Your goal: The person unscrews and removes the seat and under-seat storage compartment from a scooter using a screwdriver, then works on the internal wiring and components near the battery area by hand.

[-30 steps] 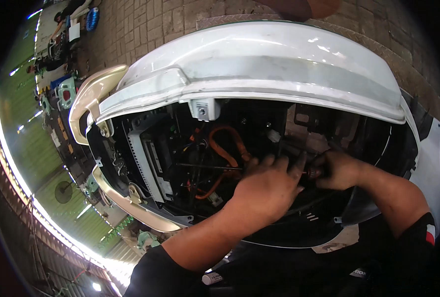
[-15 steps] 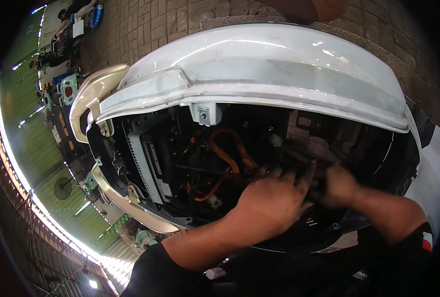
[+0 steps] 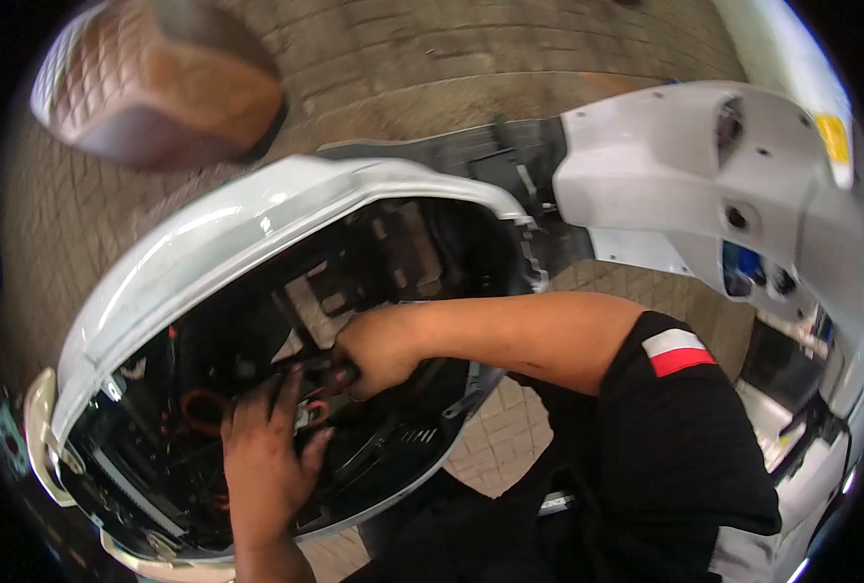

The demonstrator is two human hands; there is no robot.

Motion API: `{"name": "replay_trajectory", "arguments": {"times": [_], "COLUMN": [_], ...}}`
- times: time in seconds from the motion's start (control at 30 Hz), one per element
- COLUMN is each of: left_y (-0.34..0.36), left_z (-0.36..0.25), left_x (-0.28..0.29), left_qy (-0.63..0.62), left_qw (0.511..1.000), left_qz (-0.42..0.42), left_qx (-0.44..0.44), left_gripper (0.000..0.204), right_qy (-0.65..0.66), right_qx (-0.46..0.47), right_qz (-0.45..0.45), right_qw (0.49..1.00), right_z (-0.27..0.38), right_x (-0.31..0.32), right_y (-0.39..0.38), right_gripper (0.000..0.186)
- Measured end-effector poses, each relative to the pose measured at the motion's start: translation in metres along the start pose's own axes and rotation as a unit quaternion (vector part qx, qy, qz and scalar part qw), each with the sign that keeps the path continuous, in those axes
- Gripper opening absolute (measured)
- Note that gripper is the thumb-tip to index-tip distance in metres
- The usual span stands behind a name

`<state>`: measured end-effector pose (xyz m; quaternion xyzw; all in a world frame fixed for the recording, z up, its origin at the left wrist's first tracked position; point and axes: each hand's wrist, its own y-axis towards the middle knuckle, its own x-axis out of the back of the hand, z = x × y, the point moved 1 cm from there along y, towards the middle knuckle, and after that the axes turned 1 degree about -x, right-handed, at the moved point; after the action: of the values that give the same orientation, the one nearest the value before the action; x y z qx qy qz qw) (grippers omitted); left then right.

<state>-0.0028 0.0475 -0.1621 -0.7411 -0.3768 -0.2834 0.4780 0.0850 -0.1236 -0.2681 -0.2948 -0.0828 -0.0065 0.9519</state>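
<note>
The white body of a scooter (image 3: 194, 238) surrounds an open bay, with both my hands inside it. My left hand (image 3: 269, 457) reaches in with fingers stretched and thumb apart, next to orange cables (image 3: 202, 410) and a small pale connector (image 3: 308, 415). My right hand (image 3: 383, 350) is closed around a dark object with a reddish end (image 3: 339, 377), perhaps a tool; its kind is not clear. The two hands are close together, and the fingertips of the left partly cover what lies between them.
A brown quilted scooter seat (image 3: 160, 87) stands on the brick floor (image 3: 403, 58) at upper left. To the right is the scooter's pale front panel (image 3: 665, 180) with its handlebar side. Gold rails (image 3: 41, 437) border the bay's left end. A dark footboard (image 3: 451, 155) lies beyond.
The view has swung to the right, bringing the seat and front panel into sight. My left hand, earlier bent over the bay, now shows spread fingers; the right stays closed beside it.
</note>
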Motion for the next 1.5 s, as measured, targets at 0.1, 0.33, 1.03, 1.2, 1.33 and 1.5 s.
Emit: {"name": "replay_trajectory", "arguments": {"times": [0.1,0.33,1.03,1.2,1.33,1.5], "left_y": [-0.002,-0.020,-0.071,-0.084,-0.096,-0.108], "left_z": [-0.009,-0.026,-0.115,-0.117,-0.097,-0.171], "left_x": [0.007,0.012,-0.092,-0.089,-0.099,-0.182], "left_qy": [0.019,0.033,0.175,0.131,0.164,0.177], "left_qw": [0.999,0.942,0.943,0.953,0.946,0.954], "left_qz": [-0.038,-0.271,-0.284,-0.271,-0.272,-0.220], "left_qx": [-0.017,-0.193,-0.016,-0.018,-0.067,-0.103], "left_gripper": [0.072,0.057,0.078,0.072,0.078,0.086], "right_qy": [-0.037,0.032,0.105,0.117,0.095,0.027], "right_qx": [-0.010,-0.135,-0.298,-0.376,-0.398,-0.301], "right_qz": [-0.077,-0.198,-0.596,-0.418,-0.178,-0.258], "right_qw": [0.996,0.970,0.738,0.818,0.895,0.918], "right_z": [0.007,-0.031,-0.237,-0.191,-0.184,-0.251], "right_x": [0.008,-0.046,-0.249,-0.403,-0.554,-0.717], "right_y": [-0.054,-0.265,-0.191,-0.294,-0.373,-0.480], "right_gripper": [0.037,0.034,0.074,0.075,0.071,0.057]}}
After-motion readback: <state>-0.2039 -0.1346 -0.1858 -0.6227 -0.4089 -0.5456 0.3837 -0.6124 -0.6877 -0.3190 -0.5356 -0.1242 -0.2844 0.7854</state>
